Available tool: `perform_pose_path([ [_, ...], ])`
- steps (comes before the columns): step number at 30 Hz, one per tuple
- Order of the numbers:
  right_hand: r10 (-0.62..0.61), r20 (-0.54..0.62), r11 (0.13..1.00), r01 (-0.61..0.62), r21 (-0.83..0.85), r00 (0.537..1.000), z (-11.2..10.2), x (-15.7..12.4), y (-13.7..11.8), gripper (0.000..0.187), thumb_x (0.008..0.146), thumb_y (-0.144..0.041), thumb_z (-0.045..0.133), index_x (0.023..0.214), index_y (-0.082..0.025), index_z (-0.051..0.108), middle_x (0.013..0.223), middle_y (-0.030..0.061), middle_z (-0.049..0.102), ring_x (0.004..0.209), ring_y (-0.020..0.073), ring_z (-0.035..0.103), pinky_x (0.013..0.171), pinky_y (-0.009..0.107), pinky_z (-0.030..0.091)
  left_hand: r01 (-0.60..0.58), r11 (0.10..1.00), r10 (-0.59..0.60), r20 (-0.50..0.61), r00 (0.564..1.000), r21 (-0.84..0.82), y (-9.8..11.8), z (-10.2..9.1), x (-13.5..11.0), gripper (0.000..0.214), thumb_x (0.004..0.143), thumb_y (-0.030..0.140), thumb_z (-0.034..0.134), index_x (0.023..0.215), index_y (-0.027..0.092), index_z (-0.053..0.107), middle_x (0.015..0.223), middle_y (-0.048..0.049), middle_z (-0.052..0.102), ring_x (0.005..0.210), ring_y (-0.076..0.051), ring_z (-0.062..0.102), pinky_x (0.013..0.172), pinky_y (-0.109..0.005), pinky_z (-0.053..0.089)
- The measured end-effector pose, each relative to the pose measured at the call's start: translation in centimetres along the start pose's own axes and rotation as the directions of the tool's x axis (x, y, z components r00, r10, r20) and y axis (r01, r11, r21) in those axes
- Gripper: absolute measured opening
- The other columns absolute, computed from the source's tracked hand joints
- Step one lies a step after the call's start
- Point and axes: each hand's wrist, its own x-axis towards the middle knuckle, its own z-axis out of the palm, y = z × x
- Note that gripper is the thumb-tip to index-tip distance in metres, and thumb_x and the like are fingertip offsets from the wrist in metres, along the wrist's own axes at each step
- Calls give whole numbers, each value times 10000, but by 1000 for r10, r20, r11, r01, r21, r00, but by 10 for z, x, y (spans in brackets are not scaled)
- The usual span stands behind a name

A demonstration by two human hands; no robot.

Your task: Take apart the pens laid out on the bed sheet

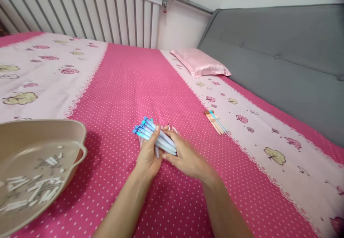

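**Gripping a bundle of blue pens with both hands, over a pink bed**

From where I stand, the bundle of blue pens (162, 139) is up in front of the person, above the dotted middle of the bedspread (123, 84). The left hand (148, 154) has its thumb laid across the barrels; its other fingers are tucked underneath, where I can't see them. The right hand (188, 155) is closed about the pale lower ends, its thumb below and fingers above, slightly blurred. The pens overlap so much that I can't count them, and any print on them is too small to read.

Something pale shows just under the capped ends, too covered to name. Behind the right hand's fingers a few slim pieces (174, 129) peek out, one dark-tipped, the rest hidden.

Off to the right, well apart from the hands, a second group of pens (217, 122), peach and pale blue, lies by the lace-print edge; its lower tips blend into the white.

On the left, a beige basin (34, 132) is cut off at its outer side. In it are scattered small white pieces (49, 194); among them are greyish marks that I can't tell from shadows.
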Motion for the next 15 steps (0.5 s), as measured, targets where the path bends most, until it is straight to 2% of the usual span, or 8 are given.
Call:
perform_pose_path([
  [2, 14, 26, 997, -12, -72, 1000, 2, -9, -11, 703, 753, -195, 597, 1390, -268, 308, 1358, 94, 430, 1231, 280, 411, 1009, 481, 340, 21, 998, -20, 11, 1000, -66, -1, 0, -1, 212, 713, 192, 692, 894, 176, 584, 765, -7, 686, 768, -158, 676, 748, -273, 543],
  [5, 14, 53, 996, -9, -92, 998, -3, -23, -29, 735, 764, -244, 613, 1413, -298, 272, 1393, 85, 396, 1266, 300, 372, 1017, 496, 328, 115, 989, -104, 123, 987, -91, -1, -3, -2, 90, 732, 166, 655, 807, 158, 605, 737, -20, 689, 752, -158, 677, 769, -283, 548],
  [7, 18, 75, 994, -10, -107, 997, -13, -30, -37, 608, 777, -305, 622, 1346, -315, 406, 1335, 63, 471, 1232, 296, 414, 1007, 493, 339, 185, 981, -173, 163, 971, -58, 2, -4, -2, 24, 762, 158, 613, 747, 141, 608, 739, -52, 698, 751, -173, 680, 755, -291, 555],
  [9, 71, 16, 993, -69, -99, 997, -26, -31, -38, 344, 826, -374, 563, 1162, -303, 592, 1195, 49, 579, 1132, 270, 506, 973, 481, 373, 225, 974, -224, 153, 963, 13, 5, -3, -3, 76, 784, 124, 569, 718, 121, 607, 705, -76, 698, 700, -169, 680, 695, -270, 562],
  [11, 156, -196, 987, -160, -9, 968, -35, -26, -30, 291, 856, -443, 500, 1029, -261, 647, 1075, 56, 630, 1029, 238, 566, 926, 454, 416, 241, 964, -255, 141, 957, 109, 5, 0, -8, 90, 789, 89, 548, 723, 103, 608, 639, -78, 685, 583, -138, 659, 588, -221, 550],
  [13, 234, -400, 968, -175, 178, 886, -38, -16, -16, 368, 817, -499, 540, 1078, -246, 596, 1135, 63, 604, 1045, 216, 563, 920, 406, 436, 285, 934, -322, 160, 933, 215, 0, 4, -17, 70, 781, 80, 561, 731, 94, 607, 572, -65, 663, 468, -109, 611, 482, -184, 512],
  [14, 272, -381, 939, -156, 308, 884, -37, -10, -8, 436, 790, -514, 572, 1140, -256, 551, 1225, 62, 557, 1079, 206, 551, 919, 375, 446, 328, 907, -378, 167, 911, 263, -4, 7, -23, 63, 775, 89, 575, 718, 94, 602, 538, -56, 648, 426, -102, 587, 444, -176, 492],
  [15, 305, -312, 881, -143, 450, 900, -36, -4, -1, 494, 773, -536, 581, 1178, -260, 518, 1261, 66, 535, 1068, 200, 563, 884, 351, 473, 373, 877, -436, 175, 883, 305, -8, 9, -28, 54, 766, 92, 586, 714, 98, 599, 526, -51, 642, 412, -102, 580, 431, -178, 487],
])
